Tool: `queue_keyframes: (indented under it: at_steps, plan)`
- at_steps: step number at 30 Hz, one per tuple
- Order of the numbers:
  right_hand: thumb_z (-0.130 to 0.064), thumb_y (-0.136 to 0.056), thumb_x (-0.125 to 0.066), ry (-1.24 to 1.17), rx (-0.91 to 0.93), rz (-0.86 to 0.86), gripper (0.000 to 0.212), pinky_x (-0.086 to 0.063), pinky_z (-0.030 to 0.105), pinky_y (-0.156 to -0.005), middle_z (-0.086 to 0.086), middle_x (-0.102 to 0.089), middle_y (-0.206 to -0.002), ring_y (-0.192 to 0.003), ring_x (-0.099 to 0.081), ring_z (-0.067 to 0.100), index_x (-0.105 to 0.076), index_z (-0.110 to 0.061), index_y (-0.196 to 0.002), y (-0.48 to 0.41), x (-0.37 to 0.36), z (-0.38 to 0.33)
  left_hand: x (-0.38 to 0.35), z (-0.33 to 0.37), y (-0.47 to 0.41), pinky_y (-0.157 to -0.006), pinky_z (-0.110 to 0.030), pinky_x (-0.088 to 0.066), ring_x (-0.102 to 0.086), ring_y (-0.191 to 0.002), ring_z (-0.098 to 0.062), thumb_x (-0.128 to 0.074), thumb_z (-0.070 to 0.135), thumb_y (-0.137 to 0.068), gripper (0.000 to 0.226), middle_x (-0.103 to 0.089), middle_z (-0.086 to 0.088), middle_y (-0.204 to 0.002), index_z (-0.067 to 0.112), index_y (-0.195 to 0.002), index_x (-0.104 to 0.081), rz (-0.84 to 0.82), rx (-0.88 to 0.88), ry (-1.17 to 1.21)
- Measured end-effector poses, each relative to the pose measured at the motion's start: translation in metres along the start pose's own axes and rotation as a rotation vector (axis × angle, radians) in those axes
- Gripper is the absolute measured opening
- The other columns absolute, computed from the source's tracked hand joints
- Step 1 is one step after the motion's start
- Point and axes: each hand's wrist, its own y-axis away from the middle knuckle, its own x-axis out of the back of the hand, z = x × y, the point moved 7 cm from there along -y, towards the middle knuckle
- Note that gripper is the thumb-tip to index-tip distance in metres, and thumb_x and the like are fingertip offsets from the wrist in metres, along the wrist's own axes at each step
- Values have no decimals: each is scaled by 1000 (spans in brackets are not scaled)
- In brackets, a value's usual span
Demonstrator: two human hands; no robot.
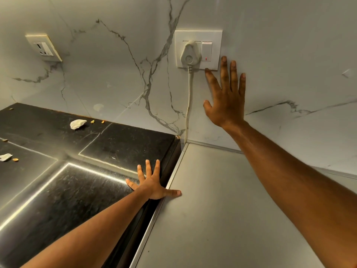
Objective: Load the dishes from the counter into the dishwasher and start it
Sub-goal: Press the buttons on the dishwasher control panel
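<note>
A white wall socket plate (217, 36) on the marble wall holds a white plug (189, 53) and a rocker switch (206, 51) showing a red mark. The plug's white cord (188, 105) runs down behind the counter. My right hand (226, 97) is raised with straight, spread fingers against the wall; its index fingertip is at the plate's lower edge, just below the switch. My left hand (153, 183) lies flat with spread fingers on the black counter's right edge, its thumb on the grey steel top (222, 209). No dishes or dishwasher door are in view.
The black stone counter (58, 190) on the left carries crumpled white scraps (77, 124) and small crumbs. A second socket plate (43, 47) sits on the left wall. The grey steel surface stretches along the right, below the marble wall.
</note>
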Motion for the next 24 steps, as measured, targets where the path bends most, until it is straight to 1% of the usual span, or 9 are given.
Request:
queue_keyframes:
  at_steps: [3, 6, 8, 9, 11, 13, 16, 20, 24]
  plan:
    - [-28, -86, -69, -226, -86, -106, 76, -30, 57, -118, 15, -14, -167, -153, -14, 37, -36, -26, -154, 46, -6, -3, 4, 0, 1, -108, -78, 9, 32, -146, -33, -63, 95, -40, 151, 33, 0, -161, 41, -153, 22, 71, -26, 41]
    - [-27, -88, -70, -331, -166, -266, 63, -44, 50, -107, 12, -30, -161, -146, -28, 32, -47, -23, -147, 117, -16, -11, 3, 0, 11, -111, -73, 7, 15, -153, -29, -64, 91, -51, 134, 11, 1, -167, 39, -158, -3, 242, -90, 96]
    - [-26, -89, -69, -378, -172, -375, 57, -47, 49, -105, 9, -37, -156, -142, -34, 29, -52, -24, -143, 168, -19, -23, -2, 2, 32, -115, -68, 3, -7, -154, -26, -67, 77, -72, 100, -16, 2, -166, 35, -154, -28, 415, -194, 201]
    - [-26, -89, -69, -404, -185, -425, 55, -48, 48, -105, 7, -40, -153, -140, -36, 28, -53, -25, -142, 193, -19, -28, -5, 3, 48, -117, -66, -4, -22, -151, -24, -67, 66, -81, 79, -32, 2, -160, 32, -148, -40, 490, -271, 249]
    - [-25, -90, -68, -460, -207, -522, 48, -48, 46, -104, 4, -47, -148, -136, -40, 25, -59, -27, -136, 244, -14, -46, -21, -2, 87, -116, -60, -25, -43, -137, -21, -63, 51, -87, 51, -52, 4, -142, 29, -133, -58, 585, -426, 309]
    - [-25, -90, -67, -482, -179, -581, 39, -50, 44, -100, 3, -54, -142, -130, -47, 25, -65, -28, -129, 286, -3, -70, -40, -19, 129, -112, -49, -37, -48, -131, -20, -66, 42, -90, 38, -57, 2, -137, 26, -124, -66, 607, -510, 348]
    - [-32, -93, -66, -495, -95, -624, 28, -47, 40, -95, 1, -60, -136, -123, -54, 22, -70, -28, -121, 331, 20, -115, -69, -56, 186, -110, -41, -40, -46, -131, -18, -67, 35, -92, 28, -58, 2, -136, 25, -118, -70, 629, -552, 326]
    - [-33, -94, -65, -533, -67, -622, 27, -47, 40, -95, 1, -60, -135, -122, -54, 21, -71, -27, -119, 366, 55, -164, -106, -105, 243, -108, -36, -41, -45, -129, -11, -57, 47, -95, 34, -58, 5, -136, 25, -118, -70, 582, -533, 346]
    - [-34, -92, -65, -534, -30, -642, 27, -50, 41, -90, 1, -62, -130, -117, -55, 22, -71, -27, -117, 403, 86, -204, -130, -135, 281, -114, -36, -37, -42, -136, -10, -55, 51, -95, 41, -57, 4, -140, 22, -119, -71, 571, -537, 358]
